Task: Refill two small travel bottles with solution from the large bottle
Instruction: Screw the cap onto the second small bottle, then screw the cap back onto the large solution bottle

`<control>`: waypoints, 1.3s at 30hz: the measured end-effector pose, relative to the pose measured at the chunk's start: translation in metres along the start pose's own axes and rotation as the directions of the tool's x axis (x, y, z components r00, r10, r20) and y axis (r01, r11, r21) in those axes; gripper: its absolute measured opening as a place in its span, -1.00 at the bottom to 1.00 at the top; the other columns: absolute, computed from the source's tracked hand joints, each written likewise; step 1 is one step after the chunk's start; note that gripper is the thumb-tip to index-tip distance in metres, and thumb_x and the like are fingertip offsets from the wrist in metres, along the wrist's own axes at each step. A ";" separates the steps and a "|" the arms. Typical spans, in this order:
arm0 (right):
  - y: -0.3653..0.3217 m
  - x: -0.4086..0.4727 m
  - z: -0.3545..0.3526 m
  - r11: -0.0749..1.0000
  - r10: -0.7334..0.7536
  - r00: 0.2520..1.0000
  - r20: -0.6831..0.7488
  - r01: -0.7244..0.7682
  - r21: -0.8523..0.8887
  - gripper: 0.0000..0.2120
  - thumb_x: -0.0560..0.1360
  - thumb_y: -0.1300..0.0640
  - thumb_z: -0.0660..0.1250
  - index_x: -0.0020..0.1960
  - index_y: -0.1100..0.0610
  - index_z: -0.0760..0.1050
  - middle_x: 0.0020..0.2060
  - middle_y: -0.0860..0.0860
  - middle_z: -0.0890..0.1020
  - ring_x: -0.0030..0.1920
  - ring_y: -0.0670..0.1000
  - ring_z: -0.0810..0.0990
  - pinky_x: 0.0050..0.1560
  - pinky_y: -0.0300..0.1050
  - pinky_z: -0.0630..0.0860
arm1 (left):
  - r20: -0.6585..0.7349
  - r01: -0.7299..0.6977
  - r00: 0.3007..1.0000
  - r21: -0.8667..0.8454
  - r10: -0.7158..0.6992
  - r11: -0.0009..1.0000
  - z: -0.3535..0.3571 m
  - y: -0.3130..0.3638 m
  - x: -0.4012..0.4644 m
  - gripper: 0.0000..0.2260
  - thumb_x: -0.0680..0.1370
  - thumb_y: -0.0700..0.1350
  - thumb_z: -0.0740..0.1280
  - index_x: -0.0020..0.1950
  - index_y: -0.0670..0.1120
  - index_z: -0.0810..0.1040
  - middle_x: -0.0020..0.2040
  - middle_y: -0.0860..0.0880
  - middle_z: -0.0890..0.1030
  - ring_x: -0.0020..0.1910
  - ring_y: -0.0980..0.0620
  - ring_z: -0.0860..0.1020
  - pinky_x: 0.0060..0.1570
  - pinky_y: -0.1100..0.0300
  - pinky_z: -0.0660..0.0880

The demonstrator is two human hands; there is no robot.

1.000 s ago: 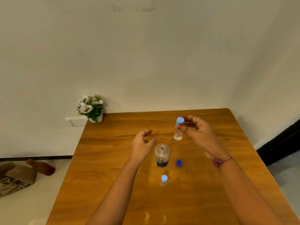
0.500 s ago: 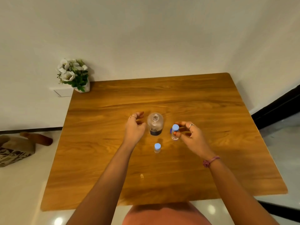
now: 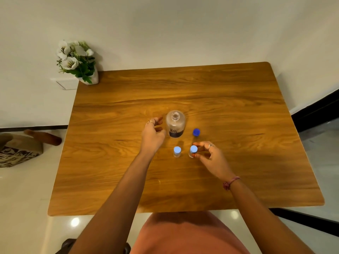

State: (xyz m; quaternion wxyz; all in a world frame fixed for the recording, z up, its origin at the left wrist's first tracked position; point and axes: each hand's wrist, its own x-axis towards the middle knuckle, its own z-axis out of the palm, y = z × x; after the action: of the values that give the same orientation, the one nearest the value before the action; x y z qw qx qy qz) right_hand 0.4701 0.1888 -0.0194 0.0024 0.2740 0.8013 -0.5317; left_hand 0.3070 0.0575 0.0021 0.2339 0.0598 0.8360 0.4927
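The large clear bottle (image 3: 175, 124) stands uncapped at the middle of the wooden table (image 3: 238, 107). Its dark blue cap (image 3: 196, 132) lies to its right. Two small travel bottles with light blue caps stand in front of it: the left one (image 3: 177, 151) stands free, while my right hand (image 3: 211, 156) pinches the right one (image 3: 193, 151) between thumb and fingers. Just left of the large bottle hovers my left hand (image 3: 153, 133), fingers loosely curled and holding nothing.
A white pot of white flowers (image 3: 78, 61) sits at the table's far left corner, by the wall. A patterned bag (image 3: 16, 149) lies on the floor to the left. My lap shows below the table's near edge.
My right hand has brought the small bottle down from the air to the table beside the other small one. The camera has tilted downward.
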 end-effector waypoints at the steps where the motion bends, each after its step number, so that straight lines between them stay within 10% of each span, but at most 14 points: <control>1: 0.001 -0.001 -0.001 1.000 -0.003 1.000 0.004 0.003 0.001 -0.68 0.46 0.23 0.39 0.18 0.04 0.50 0.12 -0.10 0.53 0.06 -0.27 0.50 -0.03 -0.52 0.40 | 0.001 0.003 1.000 0.002 -0.003 1.000 0.001 0.000 0.000 -0.59 0.49 -0.31 0.33 0.30 -0.05 0.43 0.23 0.01 0.52 0.11 0.06 0.51 0.02 0.14 0.53; 23: 0.007 0.054 -0.022 0.993 0.040 0.994 -0.102 -0.051 -0.107 -0.55 0.45 0.31 0.38 0.31 0.18 0.40 0.24 0.06 0.47 0.15 -0.01 0.51 0.18 -0.08 0.50 | 0.108 -0.128 0.987 0.066 0.120 0.990 0.017 -0.016 0.010 -0.05 0.20 0.03 0.62 0.47 -0.13 0.22 0.41 -0.03 0.36 0.37 0.08 0.34 0.27 0.25 0.30; 39: 0.018 0.087 -0.001 0.960 0.081 0.986 -0.143 -0.115 -0.255 -0.57 0.42 0.22 0.43 0.27 0.16 0.46 0.21 0.09 0.50 0.22 0.06 0.46 0.24 0.01 0.44 | 0.134 -0.156 0.978 -0.022 0.157 0.988 0.032 -0.031 0.025 -0.33 0.26 -0.06 0.60 0.28 0.00 0.37 0.18 0.09 0.52 0.21 0.15 0.47 0.16 0.34 0.39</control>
State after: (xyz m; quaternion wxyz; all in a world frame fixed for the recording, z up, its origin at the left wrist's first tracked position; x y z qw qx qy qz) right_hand 0.4050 0.2327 -0.0601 0.0124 0.3450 0.8485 -0.4011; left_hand 0.3035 0.0752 -0.0454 0.2510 0.1573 0.8080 0.5093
